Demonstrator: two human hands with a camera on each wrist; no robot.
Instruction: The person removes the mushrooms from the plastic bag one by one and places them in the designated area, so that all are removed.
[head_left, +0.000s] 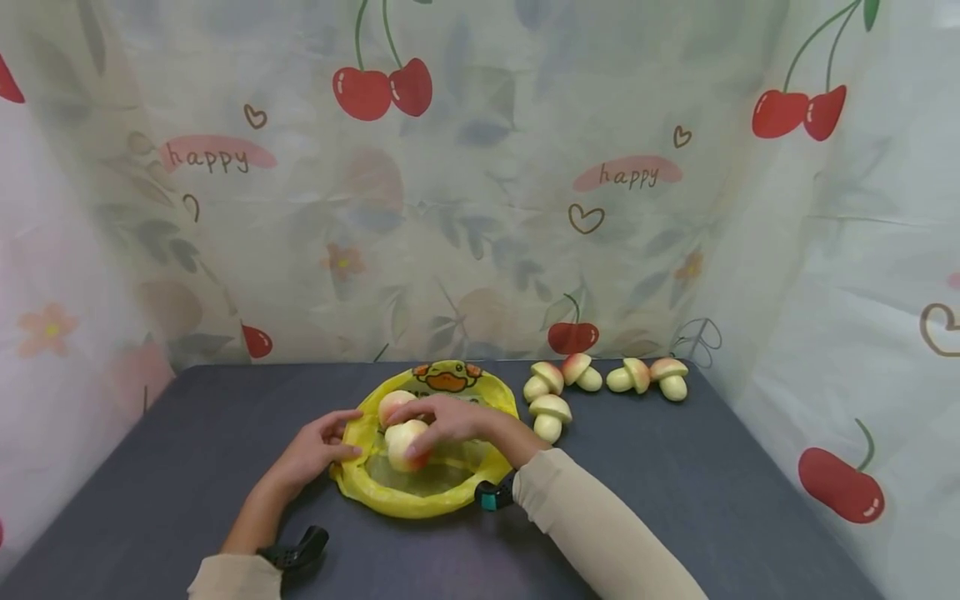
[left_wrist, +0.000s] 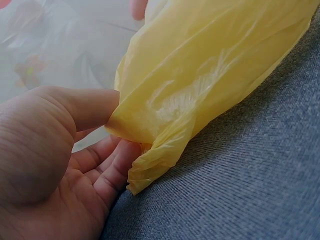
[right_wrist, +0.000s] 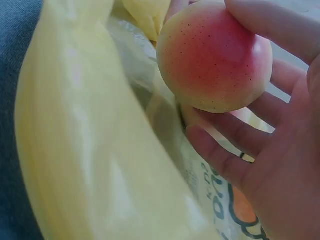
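Note:
A yellow plastic bag [head_left: 390, 502] with a duck face printed on it stands with its mouth spread wide on the table. My left hand [head_left: 311, 450] pinches the left rim of the bag between thumb and fingers, and the left wrist view shows the yellow film [left_wrist: 165, 100] there. Over the bag's mouth, my right hand [head_left: 453, 417] grips a mushroom [head_left: 405, 446], its rounded cap [right_wrist: 215, 60] pink-red with dark specks in the right wrist view. Beside it, a second mushroom [head_left: 393, 405] shows within the bag's outline, partly covered by my right fingers.
Several more mushrooms with pale stems lie right of the bag; the nearest mushroom [head_left: 550, 417] is close to my right forearm. Another mushroom [head_left: 670, 378] lies toward the back right corner. A printed curtain [head_left: 480, 183] hangs behind the dark table [head_left: 675, 500].

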